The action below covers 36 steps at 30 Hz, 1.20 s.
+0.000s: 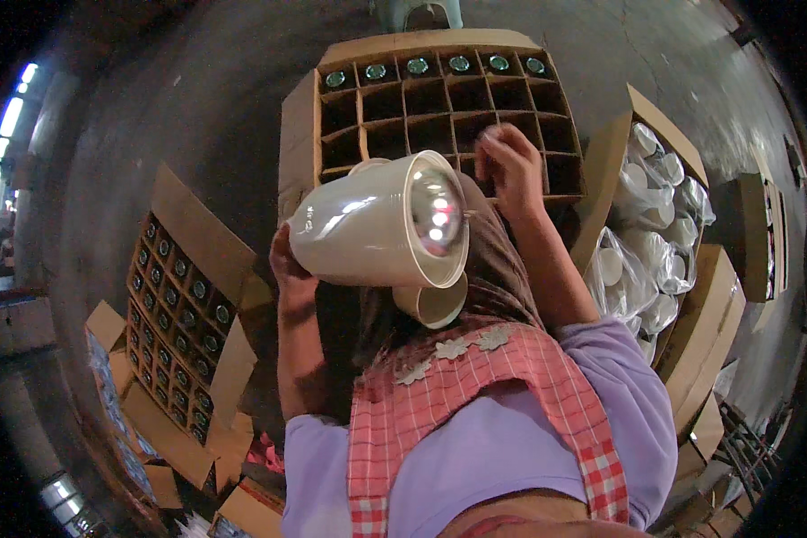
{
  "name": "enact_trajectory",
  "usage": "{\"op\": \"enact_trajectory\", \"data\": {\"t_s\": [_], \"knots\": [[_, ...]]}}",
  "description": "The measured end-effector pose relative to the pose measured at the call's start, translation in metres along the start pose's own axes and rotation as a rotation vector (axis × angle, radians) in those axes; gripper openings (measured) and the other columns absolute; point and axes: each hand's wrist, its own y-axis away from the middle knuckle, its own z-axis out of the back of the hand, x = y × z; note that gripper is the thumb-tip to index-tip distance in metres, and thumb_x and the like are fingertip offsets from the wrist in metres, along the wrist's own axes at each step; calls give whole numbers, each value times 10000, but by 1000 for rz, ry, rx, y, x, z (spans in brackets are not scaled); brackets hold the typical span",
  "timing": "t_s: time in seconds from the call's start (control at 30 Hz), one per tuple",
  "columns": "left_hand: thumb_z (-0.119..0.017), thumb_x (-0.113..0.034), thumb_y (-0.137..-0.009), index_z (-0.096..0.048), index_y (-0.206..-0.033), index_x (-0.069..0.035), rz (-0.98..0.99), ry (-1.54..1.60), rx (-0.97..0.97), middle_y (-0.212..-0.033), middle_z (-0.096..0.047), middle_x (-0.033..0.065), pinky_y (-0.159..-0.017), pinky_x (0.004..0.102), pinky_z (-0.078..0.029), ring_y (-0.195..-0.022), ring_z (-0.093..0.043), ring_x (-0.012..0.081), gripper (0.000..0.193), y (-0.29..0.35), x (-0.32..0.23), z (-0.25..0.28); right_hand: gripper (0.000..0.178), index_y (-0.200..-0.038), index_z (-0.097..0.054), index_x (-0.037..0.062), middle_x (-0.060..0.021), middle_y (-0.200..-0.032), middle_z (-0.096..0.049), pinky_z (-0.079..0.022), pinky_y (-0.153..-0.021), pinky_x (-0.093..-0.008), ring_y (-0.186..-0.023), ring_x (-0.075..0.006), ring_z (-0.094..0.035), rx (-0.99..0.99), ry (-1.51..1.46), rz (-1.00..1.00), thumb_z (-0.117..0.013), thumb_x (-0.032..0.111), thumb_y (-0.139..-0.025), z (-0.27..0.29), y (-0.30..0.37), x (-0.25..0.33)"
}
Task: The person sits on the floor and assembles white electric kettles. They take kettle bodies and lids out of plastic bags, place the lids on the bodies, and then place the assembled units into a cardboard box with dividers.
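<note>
A cream vacuum flask [354,229] lies tilted on its side in front of my chest, its open end toward the right. A shiny silvery rounded liner [439,211] shows inside that end. My left hand [289,260] is closed round the flask's left end; the flask hides part of the fingers. A curved cream part [435,303], perhaps its handle, sticks out underneath. My right hand [509,166] is raised by the near right part of a divided carton [453,40], fingers curled together and slightly blurred. Whether it holds anything small is hidden.
The carton's far row holds silvery-green round tops [418,65]; its other visible cells look dark. To the left stands another divided carton [197,206] filled with similar pieces. At right, a carton [610,170] holds cream parts in clear plastic bags [641,242]. A pale green stool [394,13] stands beyond.
</note>
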Motion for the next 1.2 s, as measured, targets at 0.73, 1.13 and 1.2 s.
{"op": "enact_trajectory", "data": {"t_s": [0.73,1.13,1.2], "knots": [[-737,-344,-592,-486,-1153,3,-885,-1186,155,-966,-576,136,-754,341,-477,-882,-573,275,706,-9,-45,-190,745,-1352,-265,108,-125,-1367,-323,-326,-1000,-469,-1235,-295,-356,321,-433,-283,-463,544,-782,55,42,-58],[-765,-357,-553,-467,-1178,26,-799,-1247,41,-1013,-561,169,-812,360,-446,-904,-569,296,791,-4,-48,-199,625,-1333,-291,87,-122,-1330,-360,-339,-994,-420,-1204,-261,-386,462,-600,-64,-512,406,-843,11,39,-31],[-764,-361,-556,-467,-1177,27,-831,-1258,52,-1015,-561,170,-806,360,-451,-905,-569,297,791,-4,-46,-198,698,-1340,-281,87,-130,-1337,-356,-340,-996,-434,-1211,-274,-383,446,-460,-142,-514,468,-804,-3,38,-14]]}}
